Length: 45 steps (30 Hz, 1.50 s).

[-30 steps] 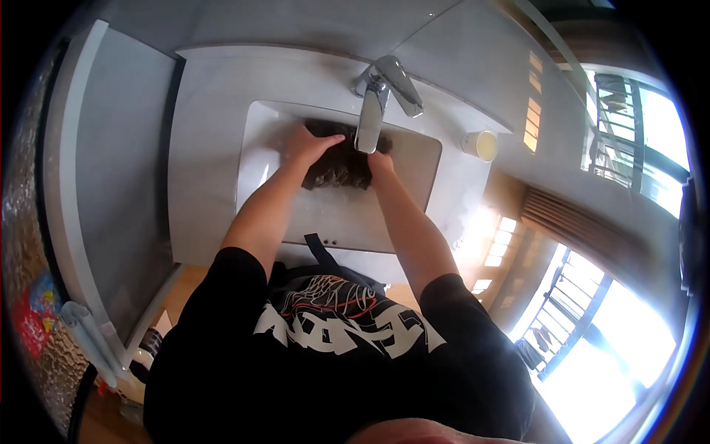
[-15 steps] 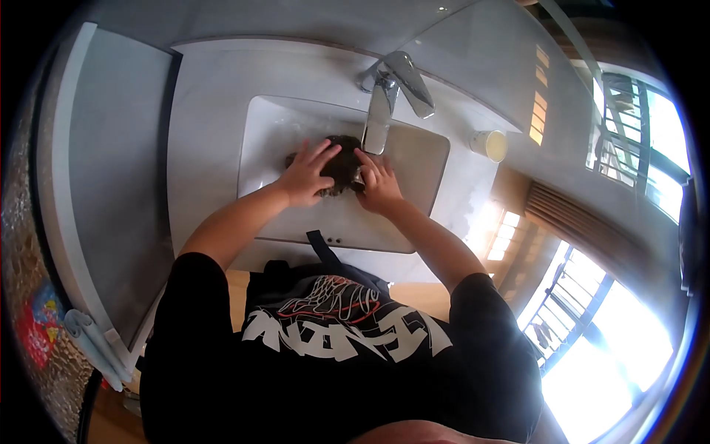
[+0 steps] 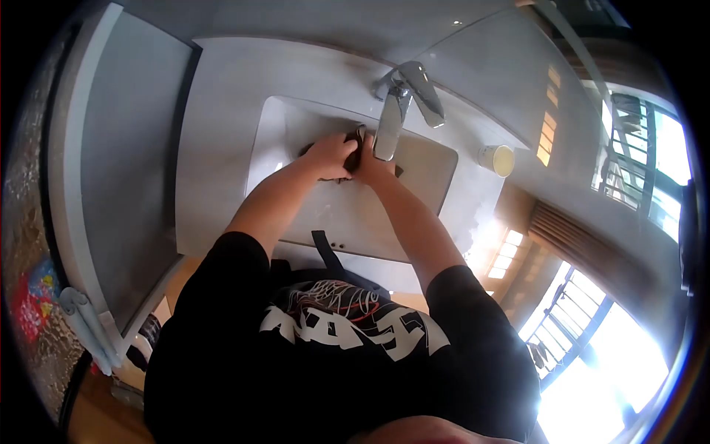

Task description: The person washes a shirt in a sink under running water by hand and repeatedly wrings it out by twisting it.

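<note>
A dark brown bunched cloth is in the white sink, just left of the tap spout. My left hand is closed around its left part, the fingers curled inward. Close beside it, my right hand grips the cloth's right side; its fingers are partly hidden by the spout. A fold of the cloth sticks up between the two hands. The chrome tap reaches over the sink, its spout end right above my right hand. Whether water runs cannot be made out.
A pale yellow-topped cup stands on the counter to the right of the sink. A grey panel rises along the left side. Bright barred windows are at the right. A light cloth hangs at lower left.
My hands have drawn closer together, and their spread fingers have closed on the cloth. The cloth is now bunched smaller between them. The whole view has shifted slightly.
</note>
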Each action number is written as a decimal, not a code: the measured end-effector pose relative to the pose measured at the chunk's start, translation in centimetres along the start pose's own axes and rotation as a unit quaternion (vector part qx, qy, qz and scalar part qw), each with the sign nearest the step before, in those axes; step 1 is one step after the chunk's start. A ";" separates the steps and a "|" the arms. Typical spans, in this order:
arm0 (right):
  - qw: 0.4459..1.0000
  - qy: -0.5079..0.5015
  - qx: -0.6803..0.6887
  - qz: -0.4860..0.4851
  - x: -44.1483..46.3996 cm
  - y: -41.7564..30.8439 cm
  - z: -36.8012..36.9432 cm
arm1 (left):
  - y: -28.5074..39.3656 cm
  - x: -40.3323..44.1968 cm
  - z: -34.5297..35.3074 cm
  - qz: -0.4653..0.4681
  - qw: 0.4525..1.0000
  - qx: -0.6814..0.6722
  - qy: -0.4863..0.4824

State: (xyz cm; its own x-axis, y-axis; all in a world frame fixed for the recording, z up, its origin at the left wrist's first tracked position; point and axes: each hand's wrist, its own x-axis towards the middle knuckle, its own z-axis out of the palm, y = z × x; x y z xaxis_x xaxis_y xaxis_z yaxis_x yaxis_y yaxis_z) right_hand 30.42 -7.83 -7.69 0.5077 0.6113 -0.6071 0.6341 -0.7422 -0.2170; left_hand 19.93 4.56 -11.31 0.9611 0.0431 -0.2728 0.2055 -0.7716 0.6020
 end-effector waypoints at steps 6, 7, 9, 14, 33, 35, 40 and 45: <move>0.953 0.251 0.041 -0.167 -4.9 4.3 2.9 | 0.5 -5.7 1.2 0.152 0.977 0.061 0.136; 0.967 0.214 0.044 -0.133 -5.9 4.3 2.1 | 0.4 -6.5 1.3 0.158 0.979 0.084 0.094; 0.988 0.135 0.050 -0.063 -7.7 5.1 0.6 | 1.1 -7.9 0.4 0.167 0.978 0.127 0.010; 0.739 0.054 0.671 -0.001 -8.3 4.4 -12.1 | 2.8 -8.9 0.8 -0.059 0.986 0.139 0.066; 0.965 0.179 0.183 0.050 -3.1 4.6 3.1 | -0.5 -3.4 -1.9 -0.095 0.990 -0.079 0.074; 0.980 0.095 0.169 0.052 -1.5 6.6 4.4 | -1.9 -4.8 -2.3 -0.009 0.987 -0.134 0.092; 0.970 0.098 0.204 0.083 -4.8 10.2 2.1 | -0.5 -9.0 -5.2 -0.050 0.988 -0.028 0.144; 0.921 0.220 0.310 0.085 -10.2 12.5 0.8 | -1.9 -10.1 -3.9 -0.160 0.913 -0.338 0.162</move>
State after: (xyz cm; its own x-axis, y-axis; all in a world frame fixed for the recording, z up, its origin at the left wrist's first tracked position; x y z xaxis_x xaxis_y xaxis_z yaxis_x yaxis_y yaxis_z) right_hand 32.67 -23.60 -4.82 0.8433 0.4218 -0.3331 0.1380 -0.7689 -0.6243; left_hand 10.51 8.06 -6.74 0.8131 0.4685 -0.3455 0.4477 -0.1237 0.8856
